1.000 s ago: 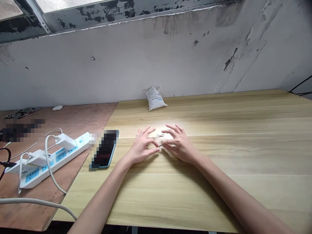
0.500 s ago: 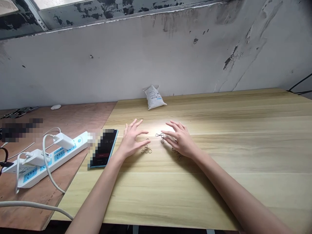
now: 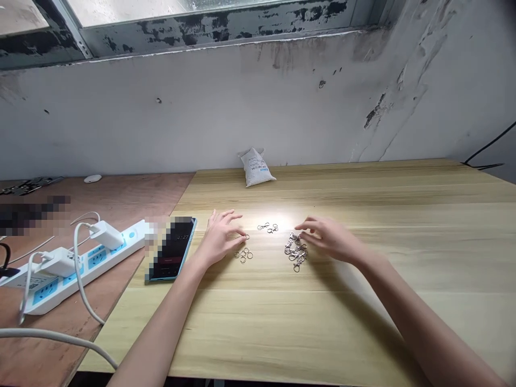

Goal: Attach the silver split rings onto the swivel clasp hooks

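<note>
My left hand (image 3: 221,236) rests on the light wooden table (image 3: 363,301), its thumb and forefinger pinched on a small metal ring (image 3: 246,236). Just below that lies a small cluster of loose rings (image 3: 244,255). My right hand (image 3: 332,240) reaches in from the right, its fingertips pinched together at the top of a pile of silver clasps (image 3: 296,251). Two joined clasp-and-ring pieces (image 3: 268,227) lie between the hands, further back, in a bright patch of light.
A phone (image 3: 172,248) with a blue case lies left of my left hand. A white power strip (image 3: 80,263) with chargers and cables sits on the brown table at left. A small white bag (image 3: 255,167) leans near the wall.
The hands have drawn apart. The right hand moved right, uncovering the clasp pile; the left hand pinched a ring beside the ring cluster. The camera tilted slightly.
</note>
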Tool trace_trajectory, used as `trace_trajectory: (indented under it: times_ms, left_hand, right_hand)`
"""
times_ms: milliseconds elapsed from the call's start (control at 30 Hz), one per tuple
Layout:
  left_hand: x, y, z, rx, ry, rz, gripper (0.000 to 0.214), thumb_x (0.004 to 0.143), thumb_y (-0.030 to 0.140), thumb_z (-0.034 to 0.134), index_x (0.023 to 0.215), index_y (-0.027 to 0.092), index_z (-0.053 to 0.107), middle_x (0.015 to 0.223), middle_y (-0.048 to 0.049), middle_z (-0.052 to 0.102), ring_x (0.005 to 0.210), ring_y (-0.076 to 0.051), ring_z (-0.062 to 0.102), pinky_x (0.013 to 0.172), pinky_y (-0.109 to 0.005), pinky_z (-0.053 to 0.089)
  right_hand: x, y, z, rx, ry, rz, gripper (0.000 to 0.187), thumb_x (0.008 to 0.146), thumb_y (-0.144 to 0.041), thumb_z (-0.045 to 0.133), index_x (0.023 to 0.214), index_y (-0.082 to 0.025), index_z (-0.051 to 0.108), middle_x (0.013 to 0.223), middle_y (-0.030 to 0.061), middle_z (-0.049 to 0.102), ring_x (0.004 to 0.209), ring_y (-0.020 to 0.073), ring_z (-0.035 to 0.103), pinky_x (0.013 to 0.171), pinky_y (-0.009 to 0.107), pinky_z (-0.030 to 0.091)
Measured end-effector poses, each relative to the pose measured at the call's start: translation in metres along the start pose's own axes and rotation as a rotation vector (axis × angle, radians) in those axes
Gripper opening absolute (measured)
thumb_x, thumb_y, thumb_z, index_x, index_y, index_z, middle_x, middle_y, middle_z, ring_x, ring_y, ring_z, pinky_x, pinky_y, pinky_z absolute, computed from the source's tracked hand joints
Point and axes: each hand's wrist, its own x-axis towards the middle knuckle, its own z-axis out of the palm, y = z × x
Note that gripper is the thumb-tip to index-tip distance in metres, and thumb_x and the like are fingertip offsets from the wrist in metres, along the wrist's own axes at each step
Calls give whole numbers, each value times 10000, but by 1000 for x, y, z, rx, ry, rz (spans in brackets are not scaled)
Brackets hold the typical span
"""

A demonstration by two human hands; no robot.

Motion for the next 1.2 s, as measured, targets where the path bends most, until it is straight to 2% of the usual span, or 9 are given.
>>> trace_trajectory:
  times_ms: [67,267,433,600,767,967,1067,1133,1200]
  left_hand:
    - [1,2,0,-11,45,0,113,873,349,641,862,296,740,1272,-2,638,1305,-262,465,1163,-631,123]
    - [3,12,5,-99,97,35,32,843,227,676,841,245,703,980,16,748,981,-185,645,1141,-554,234]
    - [3,17,11,-193,123,40,77,845,180,674,862,238,721,888,14,752,860,-168,652,1063,-484,343]
    - [3,15,15,-226,85,44,103,862,198,662,903,242,746,870,-14,749,869,-202,626,876,-416,444]
    - [4,13,17,-225,68,91,161,898,197,612,972,246,747,875,-29,748,854,-202,619,839,-396,455]
    - [3,21,12,-317,141,7,81,845,219,693,890,231,758,820,-15,741,784,-174,633,934,-414,448]
    - [3,25,9,-339,149,-3,48,833,243,711,856,233,751,824,-2,746,780,-165,644,1011,-448,415]
    - [2,27,9,-326,132,-4,23,816,247,728,818,226,738,846,-4,752,834,-181,661,1037,-476,399]
    - [2,28,9,-295,116,8,39,807,243,736,780,217,723,920,-24,757,988,-222,659,1044,-498,399]
  right_hand:
    - [2,-7,7,-122,13,-66,209,906,-227,560,1039,-232,721,948,61,686,753,176,603,687,314,413]
    - [23,-22,19,-443,55,-327,279,832,-92,574,580,-186,646,666,30,639,691,161,543,788,332,348]
    - [34,-21,23,-544,92,-397,266,791,-56,550,562,-175,615,624,29,630,640,156,521,767,328,342]
    - [29,-11,25,-369,204,-252,240,847,-112,548,645,-195,647,682,12,658,655,147,547,877,346,353]
    - [30,-9,28,-252,195,-227,215,834,-109,547,664,-201,642,688,13,669,656,160,576,943,414,366]
    - [36,-35,31,300,283,-156,66,806,-171,611,779,-226,636,733,-43,700,686,138,650,1059,471,337]
    - [34,-48,36,573,256,-104,27,830,-252,628,817,-230,637,796,-14,711,773,166,673,935,414,463]
    - [32,-53,40,644,244,-97,65,843,-285,633,813,-227,636,806,11,708,809,186,671,845,383,508]
    - [30,-54,45,620,249,-122,74,855,-296,640,817,-234,652,875,33,724,895,210,666,905,424,491]
